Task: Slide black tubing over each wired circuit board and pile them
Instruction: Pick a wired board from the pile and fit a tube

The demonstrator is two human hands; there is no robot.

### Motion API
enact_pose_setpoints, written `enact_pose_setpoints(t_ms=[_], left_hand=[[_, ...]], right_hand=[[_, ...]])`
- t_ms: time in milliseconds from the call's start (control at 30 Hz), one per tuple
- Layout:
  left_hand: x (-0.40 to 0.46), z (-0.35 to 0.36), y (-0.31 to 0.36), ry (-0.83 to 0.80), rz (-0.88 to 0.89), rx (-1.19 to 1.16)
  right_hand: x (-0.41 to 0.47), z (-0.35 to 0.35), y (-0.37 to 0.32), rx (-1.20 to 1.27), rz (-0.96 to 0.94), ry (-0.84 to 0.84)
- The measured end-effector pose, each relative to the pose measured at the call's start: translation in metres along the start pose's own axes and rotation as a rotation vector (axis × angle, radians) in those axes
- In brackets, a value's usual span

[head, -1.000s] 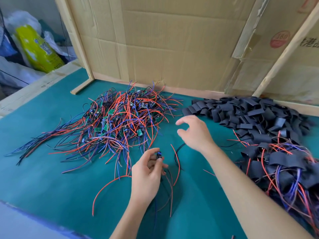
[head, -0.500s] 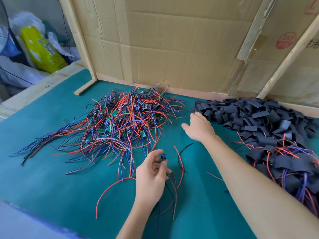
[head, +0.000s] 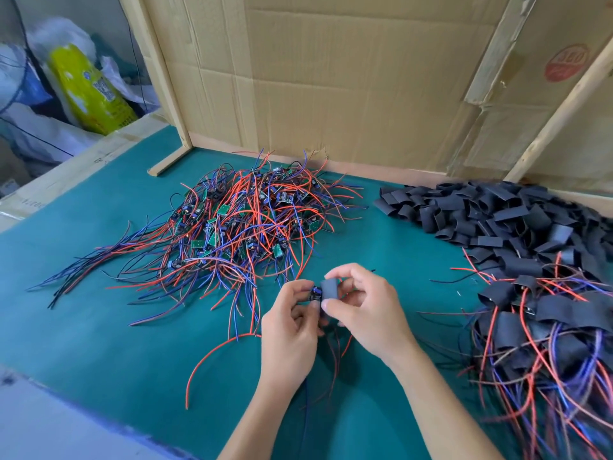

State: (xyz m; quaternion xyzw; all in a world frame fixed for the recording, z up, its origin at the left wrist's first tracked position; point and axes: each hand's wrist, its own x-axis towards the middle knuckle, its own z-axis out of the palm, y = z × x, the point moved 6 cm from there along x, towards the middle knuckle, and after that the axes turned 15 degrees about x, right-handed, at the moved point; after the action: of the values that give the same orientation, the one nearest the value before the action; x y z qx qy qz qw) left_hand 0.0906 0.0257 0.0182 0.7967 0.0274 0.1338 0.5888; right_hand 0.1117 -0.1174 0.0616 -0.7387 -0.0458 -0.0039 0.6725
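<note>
My left hand (head: pixel 288 330) pinches a small wired circuit board (head: pixel 315 293) whose red and dark wires trail down over the green mat. My right hand (head: pixel 368 313) pinches a short piece of black tubing (head: pixel 330 288) right against the board's end. A tangled heap of bare wired boards (head: pixel 245 224) lies behind the hands. Loose black tubing pieces (head: pixel 491 217) are heaped at the back right. Sleeved boards with red and blue wires form a pile (head: pixel 544 330) at the right.
The green mat (head: pixel 99 327) covers the table. A cardboard wall (head: pixel 331 78) with wooden strips closes the back. Bags and a yellow packet (head: pixel 89 91) sit beyond the left edge. A pale table edge (head: pixel 49 423) runs along the near left.
My right hand came back from the loose tubing heap with a black piece and met the left hand. The left hand stayed holding the board.
</note>
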Motion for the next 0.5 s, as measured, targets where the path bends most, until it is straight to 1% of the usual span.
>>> enact_pose_setpoints(t_ms=[67,200,267,333,400,433,500], left_hand=[[0.0,0.0,0.001,-0.004,0.002,-0.001],[0.002,-0.002,0.001,0.015,0.001,-0.003],[0.002,-0.003,0.0,0.023,-0.003,-0.014],[0.002,-0.002,0.0,0.018,-0.01,-0.015],[0.001,-0.002,0.0,0.011,-0.012,0.0],[0.001,-0.002,0.001,0.009,-0.011,0.005],[0.001,-0.001,0.001,0.0,-0.019,0.001]], right_hand=[[-0.003,0.0,-0.001,0.054,0.012,-0.055],[-0.005,0.0,0.002,0.294,0.092,-0.119],[-0.004,0.0,0.005,0.337,0.116,-0.145],[-0.004,-0.002,0.006,0.332,0.123,-0.151],[-0.004,-0.004,0.008,0.324,0.12,-0.108],[-0.003,-0.007,0.008,0.335,0.12,-0.053],[0.0,-0.018,0.011,0.328,0.099,0.123]])
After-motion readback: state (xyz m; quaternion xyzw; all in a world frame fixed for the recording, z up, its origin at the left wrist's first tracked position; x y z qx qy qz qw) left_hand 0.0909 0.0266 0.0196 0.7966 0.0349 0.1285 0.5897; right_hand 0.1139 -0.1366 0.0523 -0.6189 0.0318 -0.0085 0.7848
